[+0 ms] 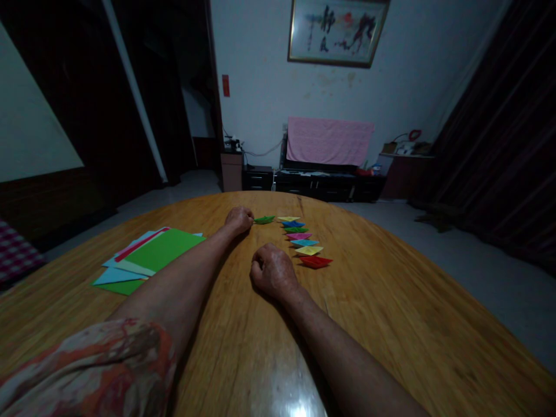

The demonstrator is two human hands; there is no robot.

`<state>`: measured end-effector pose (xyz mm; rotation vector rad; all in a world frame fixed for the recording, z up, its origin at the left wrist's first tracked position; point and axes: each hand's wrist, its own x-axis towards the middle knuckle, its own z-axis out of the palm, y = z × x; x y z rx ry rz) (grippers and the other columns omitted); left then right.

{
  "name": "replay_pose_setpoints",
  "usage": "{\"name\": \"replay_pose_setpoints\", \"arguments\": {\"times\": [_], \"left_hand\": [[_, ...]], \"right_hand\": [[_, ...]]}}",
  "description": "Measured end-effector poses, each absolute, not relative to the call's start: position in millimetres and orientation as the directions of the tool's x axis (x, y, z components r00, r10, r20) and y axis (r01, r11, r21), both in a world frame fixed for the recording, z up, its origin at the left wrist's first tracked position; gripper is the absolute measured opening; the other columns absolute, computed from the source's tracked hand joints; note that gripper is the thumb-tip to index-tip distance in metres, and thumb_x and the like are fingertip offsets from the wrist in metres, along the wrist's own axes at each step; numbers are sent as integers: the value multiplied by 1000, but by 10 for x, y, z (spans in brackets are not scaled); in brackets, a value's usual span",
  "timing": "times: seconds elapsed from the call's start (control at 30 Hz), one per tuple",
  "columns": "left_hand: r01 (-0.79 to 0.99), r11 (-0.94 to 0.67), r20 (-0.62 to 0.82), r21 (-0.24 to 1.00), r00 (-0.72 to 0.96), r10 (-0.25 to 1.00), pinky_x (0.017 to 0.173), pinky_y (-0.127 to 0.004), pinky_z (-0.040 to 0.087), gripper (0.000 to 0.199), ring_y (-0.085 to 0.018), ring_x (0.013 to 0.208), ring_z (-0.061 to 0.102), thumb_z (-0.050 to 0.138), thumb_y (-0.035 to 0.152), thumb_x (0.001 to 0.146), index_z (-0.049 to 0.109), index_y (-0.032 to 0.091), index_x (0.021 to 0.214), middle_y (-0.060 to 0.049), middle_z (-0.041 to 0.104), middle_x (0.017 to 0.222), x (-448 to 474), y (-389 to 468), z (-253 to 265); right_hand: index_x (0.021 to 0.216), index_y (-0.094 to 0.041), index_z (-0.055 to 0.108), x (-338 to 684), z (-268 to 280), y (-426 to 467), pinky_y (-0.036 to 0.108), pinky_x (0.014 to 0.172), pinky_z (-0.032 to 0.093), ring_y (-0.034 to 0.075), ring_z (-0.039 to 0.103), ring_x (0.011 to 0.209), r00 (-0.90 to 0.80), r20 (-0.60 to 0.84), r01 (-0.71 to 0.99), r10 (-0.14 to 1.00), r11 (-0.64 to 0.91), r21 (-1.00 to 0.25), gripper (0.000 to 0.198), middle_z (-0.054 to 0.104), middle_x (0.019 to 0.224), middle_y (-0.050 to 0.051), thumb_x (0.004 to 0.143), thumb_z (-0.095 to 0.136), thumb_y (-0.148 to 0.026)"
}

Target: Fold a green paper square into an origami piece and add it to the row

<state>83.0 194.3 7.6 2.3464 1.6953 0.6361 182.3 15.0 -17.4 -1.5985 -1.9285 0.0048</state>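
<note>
With its fingertips pinched together, my left hand (240,220) reaches across the table and holds the left tip of a green paper boat (264,220). My right hand (273,271) rests nearer on the table, fingers curled in, with nothing visible in them. Just right of the hands runs a column of folded paper boats. From far to near are a pale yellow boat (289,219), a blue one (293,224), a second green boat (296,230), a pink one (299,237), a light blue one (304,243), a yellow one (308,251) and a red boat (315,262).
Coloured paper sheets (167,250), mostly green and light blue, lie in a loose stack left of my left forearm. The wooden table (382,313) has a rounded far edge. Beyond it stand a low black cabinet (332,186) and a pink cloth (330,141) draped over a screen.
</note>
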Motion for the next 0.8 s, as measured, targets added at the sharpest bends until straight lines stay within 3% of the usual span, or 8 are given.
{"name": "replay_pose_setpoints", "arguments": {"times": [0.5,0.8], "left_hand": [[900,-280,205,334,220,954,82,-25,46,23,-18,94,62,57,24,78,73,22,94,-7,71,97,906,1986,115],[910,-284,225,303,221,949,82,-26,47,22,-19,94,63,57,25,78,72,23,94,-7,71,97,920,2039,100]], "right_hand": [[80,-17,66,1813,-149,127,26,66,41,17,59,75,-77,449,895,890,260,-363,17,64,85,7,77,50,-19],[80,-17,66,1791,-148,124,26,67,42,17,59,76,-78,448,895,890,261,-361,17,64,85,7,76,50,-20]]}}
